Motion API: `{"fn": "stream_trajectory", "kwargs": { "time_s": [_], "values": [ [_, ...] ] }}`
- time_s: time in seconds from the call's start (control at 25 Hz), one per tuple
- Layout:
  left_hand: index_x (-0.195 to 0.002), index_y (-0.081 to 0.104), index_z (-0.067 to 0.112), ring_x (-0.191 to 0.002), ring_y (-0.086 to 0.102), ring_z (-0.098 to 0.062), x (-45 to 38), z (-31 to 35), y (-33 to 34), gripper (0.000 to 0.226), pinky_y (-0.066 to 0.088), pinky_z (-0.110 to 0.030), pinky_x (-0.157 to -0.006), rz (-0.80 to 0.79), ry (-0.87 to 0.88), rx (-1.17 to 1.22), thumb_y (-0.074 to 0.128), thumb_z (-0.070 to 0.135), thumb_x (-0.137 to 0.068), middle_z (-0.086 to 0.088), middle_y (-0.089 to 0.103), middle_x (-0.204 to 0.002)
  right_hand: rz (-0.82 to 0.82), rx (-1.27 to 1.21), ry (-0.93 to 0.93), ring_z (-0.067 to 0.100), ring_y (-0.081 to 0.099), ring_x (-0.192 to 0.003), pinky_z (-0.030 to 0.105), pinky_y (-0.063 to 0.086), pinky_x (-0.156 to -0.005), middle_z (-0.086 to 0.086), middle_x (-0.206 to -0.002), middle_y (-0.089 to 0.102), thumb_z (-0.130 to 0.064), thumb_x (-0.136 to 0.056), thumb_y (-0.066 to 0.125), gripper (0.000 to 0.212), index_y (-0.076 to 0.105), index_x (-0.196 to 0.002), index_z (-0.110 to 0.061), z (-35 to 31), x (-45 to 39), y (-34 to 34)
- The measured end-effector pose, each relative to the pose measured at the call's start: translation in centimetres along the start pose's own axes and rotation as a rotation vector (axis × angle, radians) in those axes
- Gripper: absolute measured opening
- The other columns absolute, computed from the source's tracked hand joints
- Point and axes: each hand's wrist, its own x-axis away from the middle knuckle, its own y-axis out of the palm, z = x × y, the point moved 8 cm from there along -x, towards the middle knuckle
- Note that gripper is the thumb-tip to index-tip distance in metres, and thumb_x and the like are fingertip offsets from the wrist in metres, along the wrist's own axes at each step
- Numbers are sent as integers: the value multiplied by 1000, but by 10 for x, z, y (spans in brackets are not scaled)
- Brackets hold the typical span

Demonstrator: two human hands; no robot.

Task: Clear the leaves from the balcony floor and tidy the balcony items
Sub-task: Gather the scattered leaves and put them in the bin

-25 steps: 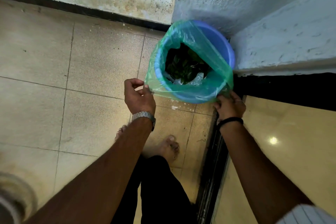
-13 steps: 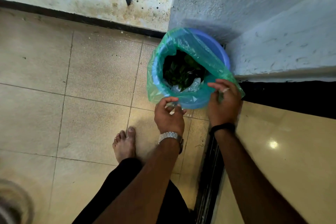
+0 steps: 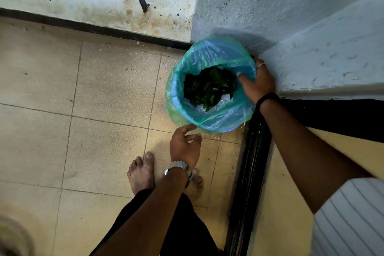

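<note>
A translucent green bag (image 3: pixel 209 116) lines a blue bucket (image 3: pixel 224 130) holding dark green leaves (image 3: pixel 207 89) and a scrap of clear plastic. The floor (image 3: pixel 62 89) is beige tile with darker grout lines, edged by a black strip beneath a stained cream ledge (image 3: pixel 83 2) and a pale grey-blue wall (image 3: pixel 301 16). The person wears a silver watch (image 3: pixel 177 166), a black wristband (image 3: pixel 267 97), black trousers and a white sleeve (image 3: pixel 349 218) with thin dark stripes.

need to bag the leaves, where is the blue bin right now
In the head view the blue bin stands right of centre, in the corner under the grey wall, beside the door track.
</note>
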Motion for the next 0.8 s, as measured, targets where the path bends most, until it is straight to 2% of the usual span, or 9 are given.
{"fn": "stream_trajectory", "kwargs": {
  "time_s": [0.12, 0.24, 0.32, 0.36, 0.44, 0.52, 0.6, 0.72, 0.8],
  "values": [
    [-82, 70, 35, -89, 69, -8, 4, 1, -14, 4, 60, -44, -82, -31, -15, 72, 71, 32, -81, 7, 67, -113, 64, -228, 51, 15, 56, -116, 15, 42, -91, 8, -138, 56, -23, -81, 70, 71, 42, -146, -11, -7, 6, -10],
    [-75, 61, 25, -83, 59, -9, 25, 67, -69, 23, 53, -44, -75, 265, 453, -213, 60, 47, -84, 2, 61, -93, 376, 1, -200, 25, 51, -128, 32, 39, -108, 10, -135, 57, -25, -73, 59, 66, 54, -137, -12, -32, 49, -40],
    [-98, 65, 17, -109, 55, -19, 37, 138, -60, 19, 46, -40, -90, 300, 954, -472, 60, 33, -91, -5, 59, -115, 426, 251, -328, 23, 47, -132, 47, 37, -107, -1, -133, 58, -27, -74, 60, 48, 64, -122, -25, -52, 79, -32],
    [-120, 63, 14, -129, 46, -25, 30, 166, -38, 32, 38, -39, -102, 213, 1120, -653, 58, 29, -92, -9, 52, -136, 377, 333, -357, 22, 42, -137, 51, 33, -108, -5, -136, 56, -29, -76, 62, 42, 66, -118, -29, -61, 88, -17],
    [-152, 33, 11, -150, 17, -31, -4, 195, 19, 67, 22, -43, -114, -4, 1269, -1113, 51, 30, -91, -12, 22, -163, 232, 492, -338, 23, 24, -148, 57, 20, -113, -5, -149, 46, -33, -79, 62, 42, 65, -121, -30, -59, 93, 24],
    [-157, 10, 4, -153, 5, -33, -40, 203, 51, 85, 17, -46, -121, -125, 1298, -1389, 50, 35, -89, -15, 5, -165, 169, 616, -189, 24, 5, -153, 59, 11, -114, 0, -161, 27, -34, -82, 58, 58, 53, -138, -24, -31, 97, 48],
    [-156, 3, -1, -152, 5, -37, -71, 197, 57, 90, 17, -49, -122, -159, 1274, -1504, 52, 35, -90, -21, 2, -164, 252, 584, -32, 25, -2, -153, 58, 12, -117, 5, -166, 9, -24, -85, 52, 74, 30, -154, -13, -1, 115, 52],
    [-155, 5, -4, -144, 27, -41, -82, 192, 46, 75, 31, -48, -117, -242, 1247, -1251, 43, 27, -98, -26, 11, -161, 456, -56, -20, 23, 2, -153, 32, 21, -122, 15, -165, -7, -7, -99, 37, 65, 8, -156, 0, 15, 146, 60],
    [-155, 12, 0, -131, 45, -38, -86, 197, 38, 62, 43, -41, -103, -288, 1119, -978, 34, 27, -104, -23, 30, -154, 547, -397, 58, 11, 15, -151, 18, 27, -116, 10, -165, 3, -10, -106, 32, 58, 6, -157, -1, 16, 152, 65]
  ]
}}
